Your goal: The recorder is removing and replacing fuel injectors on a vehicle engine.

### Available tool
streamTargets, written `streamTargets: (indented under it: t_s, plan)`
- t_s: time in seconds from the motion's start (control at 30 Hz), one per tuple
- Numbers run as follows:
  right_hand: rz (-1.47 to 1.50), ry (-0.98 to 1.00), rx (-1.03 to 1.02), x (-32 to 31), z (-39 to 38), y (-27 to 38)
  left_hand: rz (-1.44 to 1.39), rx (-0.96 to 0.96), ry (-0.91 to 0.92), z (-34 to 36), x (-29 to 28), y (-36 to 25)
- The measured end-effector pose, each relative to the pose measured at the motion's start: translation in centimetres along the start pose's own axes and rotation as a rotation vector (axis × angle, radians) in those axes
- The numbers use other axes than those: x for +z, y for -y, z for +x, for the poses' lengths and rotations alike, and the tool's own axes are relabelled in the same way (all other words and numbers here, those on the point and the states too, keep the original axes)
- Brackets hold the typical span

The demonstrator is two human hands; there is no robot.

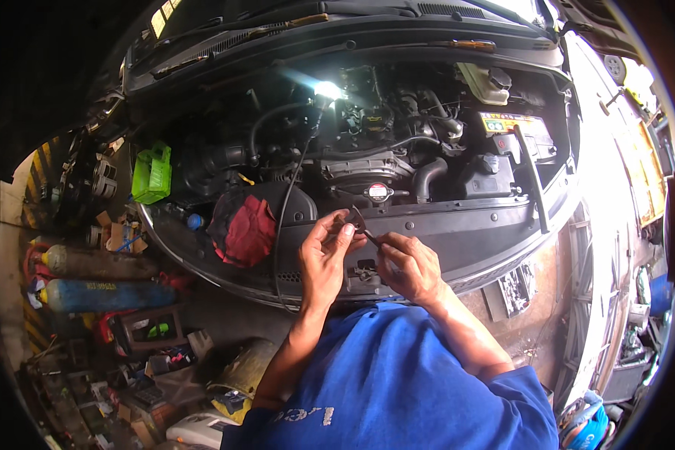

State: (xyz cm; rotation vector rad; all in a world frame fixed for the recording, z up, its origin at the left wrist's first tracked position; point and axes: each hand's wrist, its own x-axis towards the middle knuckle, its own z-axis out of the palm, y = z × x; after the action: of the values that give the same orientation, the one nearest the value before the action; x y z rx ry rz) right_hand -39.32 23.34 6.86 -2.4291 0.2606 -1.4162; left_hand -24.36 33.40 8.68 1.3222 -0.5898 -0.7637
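Over the front edge of a car's open engine bay, my two hands are close together. My left hand (pixel 324 251) pinches a small dark part (pixel 356 218) between thumb and fingers; its exact kind is too small to make out. My right hand (pixel 412 266) is closed round a thin dark rod-like tool (pixel 371 238), whose tip meets or nearly meets the part. Just beyond them lie the black front panel (pixel 442 223) and the radiator cap (pixel 379 192). To the left of my left hand, a red and black cloth (pixel 245 229) is draped on the panel.
A lit work lamp (pixel 327 91) shines over the engine, its cable (pixel 286 202) running down past the panel. A green plastic basket (pixel 151 174) sits at the bay's left corner, the battery (pixel 519 135) at the right. Gas cylinders (pixel 105 295) and clutter lie on the left floor.
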Motion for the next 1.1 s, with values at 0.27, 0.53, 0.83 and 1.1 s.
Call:
streamTargets:
  t_s: [0.27, 0.53, 0.83, 1.1]
  plan:
    - [0.095, -0.098, 0.19, -2.1, -0.3, -0.6, -0.459, -0.211, 0.124, 0.3, -0.7, 0.3]
    - [0.087, -0.249, 0.661, -5.2, -2.1, -6.2, -0.352, -0.201, 0.138, 1.1, -0.3, 0.8]
    - [0.008, -0.468, 1.009, -8.3, -6.5, -16.8, 0.023, -0.026, 0.091, 9.9, 1.4, 1.8]
    - [-0.09, -0.452, 0.927, -7.7, -5.6, -16.1, -0.075, -0.068, 0.0, 22.2, 1.7, 6.9]
